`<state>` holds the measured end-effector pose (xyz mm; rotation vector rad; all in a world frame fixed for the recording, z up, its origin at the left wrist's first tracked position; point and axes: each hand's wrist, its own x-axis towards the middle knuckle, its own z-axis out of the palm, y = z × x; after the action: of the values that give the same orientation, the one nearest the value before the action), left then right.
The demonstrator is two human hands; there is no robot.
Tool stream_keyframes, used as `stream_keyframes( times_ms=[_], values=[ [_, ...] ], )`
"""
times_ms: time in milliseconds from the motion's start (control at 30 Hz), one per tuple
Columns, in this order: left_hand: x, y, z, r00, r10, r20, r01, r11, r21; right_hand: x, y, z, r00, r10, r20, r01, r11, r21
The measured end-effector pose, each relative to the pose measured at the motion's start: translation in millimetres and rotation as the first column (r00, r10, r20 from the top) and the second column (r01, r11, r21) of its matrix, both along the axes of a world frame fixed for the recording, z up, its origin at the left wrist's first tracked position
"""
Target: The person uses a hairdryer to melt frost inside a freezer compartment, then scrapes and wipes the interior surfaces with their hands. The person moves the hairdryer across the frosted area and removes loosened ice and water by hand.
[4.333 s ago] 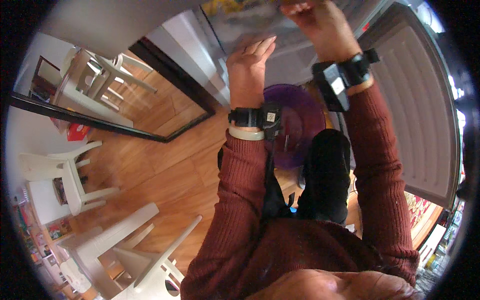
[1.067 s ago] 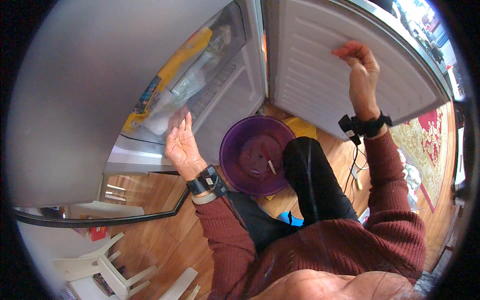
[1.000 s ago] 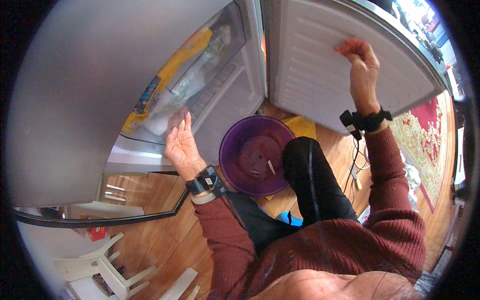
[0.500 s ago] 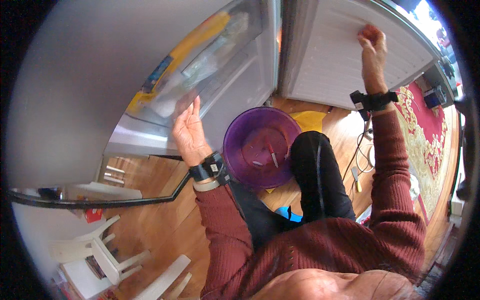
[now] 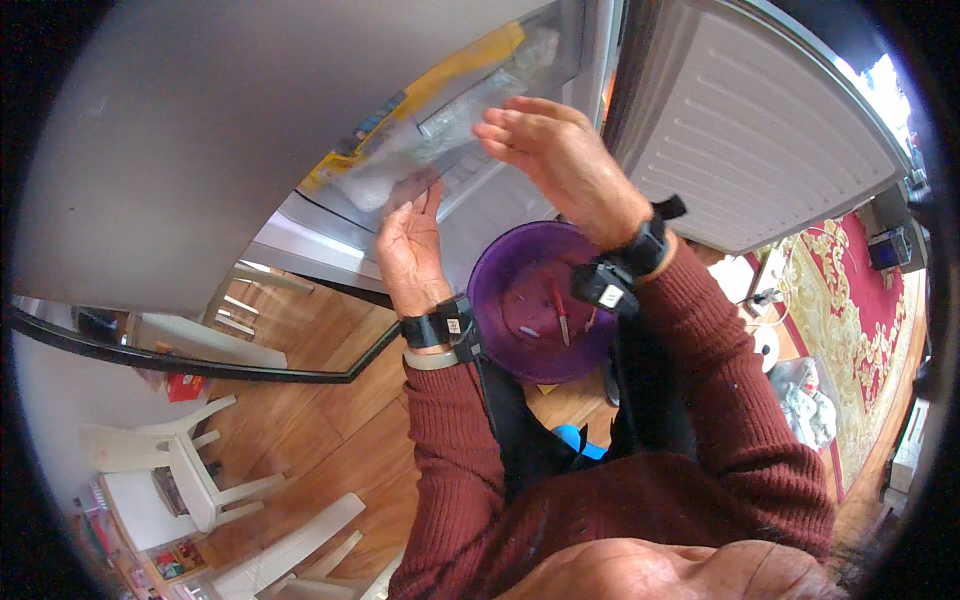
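A clear-fronted drawer (image 5: 462, 158) sits in the open fridge-freezer, with yellow packaging (image 5: 440, 80) and pale bags showing through it. My left hand (image 5: 410, 258) is palm up at the drawer's lower front, its stretched fingers against or very near the panel. My right hand (image 5: 568, 165) is held in front of the drawer's right part, fingers extended and nothing in them; whether it touches the panel I cannot tell. Below, a purple tub (image 5: 488, 280) stands on the floor between my legs. Inside it lies a knife (image 5: 561, 312) with a red handle.
The ribbed white freezer door (image 5: 760, 130) is swung open on the right. A grey upper door (image 5: 150, 170) hangs at the left. White chairs (image 5: 205, 480) stand at lower left. On the right are a patterned red rug (image 5: 850, 270) and a plastic bag (image 5: 803, 400).
My right hand has come away from the freezer door and across to the left, in front of the drawer. My left hand stays by the drawer's lower front. The whole view has shifted slightly.
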<state>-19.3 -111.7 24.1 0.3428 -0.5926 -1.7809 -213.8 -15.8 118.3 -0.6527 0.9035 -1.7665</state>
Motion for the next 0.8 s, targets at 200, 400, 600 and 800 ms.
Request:
stream_keyframes(
  times_ms=[200,400,600,800],
  values=[
    [-1,2,3,0.998,0.012,0.067,-0.011,1.0,-0.018,22,-29,16,0.997,-0.03,0.075,0.03,1.0,0.005],
    [2,-4,-3,0.997,-0.012,0.075,0.016,0.999,-0.047,22,-34,5,0.996,0.0,0.091,-0.004,0.999,0.05],
    [1,-2,-2,0.996,0.01,0.092,-0.004,0.998,-0.063,23,-22,12,0.994,-0.073,0.085,0.073,0.997,0.007],
    [2,2,3,0.999,-0.03,0.009,0.03,1.0,0.0,33,-36,18,0.967,-0.082,0.24,0.117,0.984,-0.134]
  ],
)
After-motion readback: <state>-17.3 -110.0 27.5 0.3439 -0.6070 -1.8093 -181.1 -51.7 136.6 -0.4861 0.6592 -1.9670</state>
